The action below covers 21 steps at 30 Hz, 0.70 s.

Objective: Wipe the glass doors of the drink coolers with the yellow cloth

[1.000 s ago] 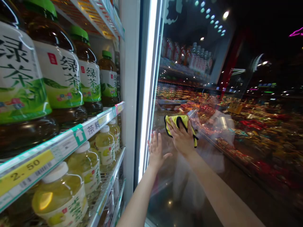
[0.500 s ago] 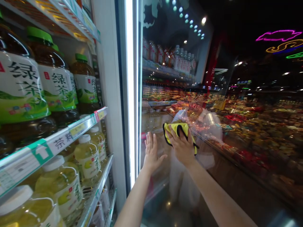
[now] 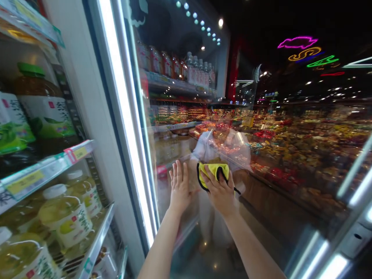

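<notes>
A yellow cloth (image 3: pixel 214 169) with black edging lies bunched against a glass door (image 3: pixel 250 232). My right hand (image 3: pixel 221 197) presses it to the pane, fingers spread over the fabric. Just to the left, my left hand (image 3: pixel 179 186) rests with its palm toward the glass, fingers stretched and holding nothing. The pane mirrors a pale-clothed figure and rows of bottles, and store displays show through it.
At left stands a cooler with green-capped tea bottles (image 3: pixel 43 108) above white-capped bottles of yellow drink (image 3: pixel 65 217). A bright light strip (image 3: pixel 122 100) runs beside the pane. Part of a metal frame (image 3: pixel 356 236) appears at lower right.
The view has turned right, so the shelves and light strip have shifted left and a frame shows at lower right. My right hand and the cloth sit lower in view.
</notes>
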Tool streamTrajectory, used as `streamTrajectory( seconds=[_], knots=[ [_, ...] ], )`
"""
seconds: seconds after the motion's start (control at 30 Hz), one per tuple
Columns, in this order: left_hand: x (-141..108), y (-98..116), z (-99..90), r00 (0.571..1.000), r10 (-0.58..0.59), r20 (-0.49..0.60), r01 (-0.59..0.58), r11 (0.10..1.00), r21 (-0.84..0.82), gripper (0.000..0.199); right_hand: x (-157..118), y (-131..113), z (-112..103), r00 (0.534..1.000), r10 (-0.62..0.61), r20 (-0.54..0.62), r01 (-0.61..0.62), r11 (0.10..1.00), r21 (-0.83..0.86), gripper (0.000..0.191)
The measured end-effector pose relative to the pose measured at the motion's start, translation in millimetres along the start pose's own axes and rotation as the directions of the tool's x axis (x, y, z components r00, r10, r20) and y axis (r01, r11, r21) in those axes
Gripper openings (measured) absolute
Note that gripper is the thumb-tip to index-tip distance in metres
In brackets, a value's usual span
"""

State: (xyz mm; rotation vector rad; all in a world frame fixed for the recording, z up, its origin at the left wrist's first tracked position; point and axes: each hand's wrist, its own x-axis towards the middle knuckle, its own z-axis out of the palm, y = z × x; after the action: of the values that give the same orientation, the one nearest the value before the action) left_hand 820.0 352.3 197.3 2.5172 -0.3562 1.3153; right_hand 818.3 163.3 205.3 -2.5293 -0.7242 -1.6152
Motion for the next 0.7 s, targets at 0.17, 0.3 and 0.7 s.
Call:
streamTrajectory(
  seconds=[0.17,0.3,0.7],
  knots=[
    [0,10,-1.5,0.995,0.073,0.067,-0.069,0.996,-0.063,0.108,-18,43,-16,0.982,0.188,-0.024,-0.189,0.980,-0.064,0.067],
    [1,36,9.6,0.996,0.075,0.046,-0.069,0.992,-0.108,0.100,5,43,-21,0.938,0.337,-0.078,-0.342,0.936,-0.077,0.070],
    [7,93,55.1,0.975,0.189,-0.116,-0.190,0.982,0.006,0.075,-42,92,-34,0.916,0.400,-0.034,-0.400,0.898,-0.184,0.078]
  ],
)
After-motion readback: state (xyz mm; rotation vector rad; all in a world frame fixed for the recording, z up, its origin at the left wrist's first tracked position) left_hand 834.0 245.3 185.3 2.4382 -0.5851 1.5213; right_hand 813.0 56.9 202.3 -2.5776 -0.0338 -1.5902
